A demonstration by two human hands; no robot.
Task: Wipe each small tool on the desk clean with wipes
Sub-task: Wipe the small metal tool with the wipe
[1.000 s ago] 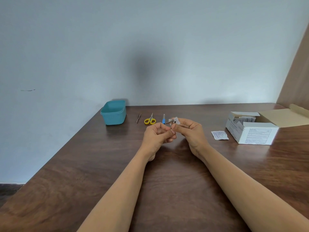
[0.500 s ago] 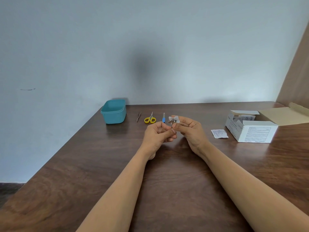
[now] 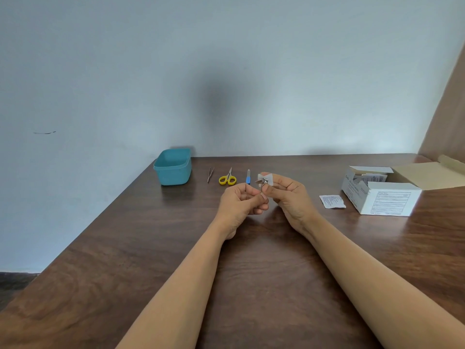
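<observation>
– Nail clipper (image 3: 263, 184), small, metal: where is it entered?

– It is entered as held upright above the desk (image 3: 251, 268), between the two hands, clear of the wood. Its lower end is pinched between thumb and forefinger of the left hand (image 3: 240, 204); the other fingers of that hand are curled into the palm.

– And the right hand (image 3: 293, 196)?

– A white wipe (image 3: 267, 177) is pinched there between thumb and forefinger and is pressed against the upper end of the clipper. The remaining fingers are bent loosely behind it. How much of the metal is covered by the wipe cannot be told.

– What is listed as lying on the desk?

– Beyond the hands, in a row from left to right: tweezers (image 3: 210, 174), yellow-handled scissors (image 3: 227, 178), blue nail file (image 3: 248, 177). All are laid apart from one another. A teal tub (image 3: 173, 170) is placed left of the row, near the wall.

– To the right?

– An opened white box (image 3: 380, 200), with sachets seen inside, and one flat sachet (image 3: 332, 201) laid just beside it on the hands' side.
</observation>
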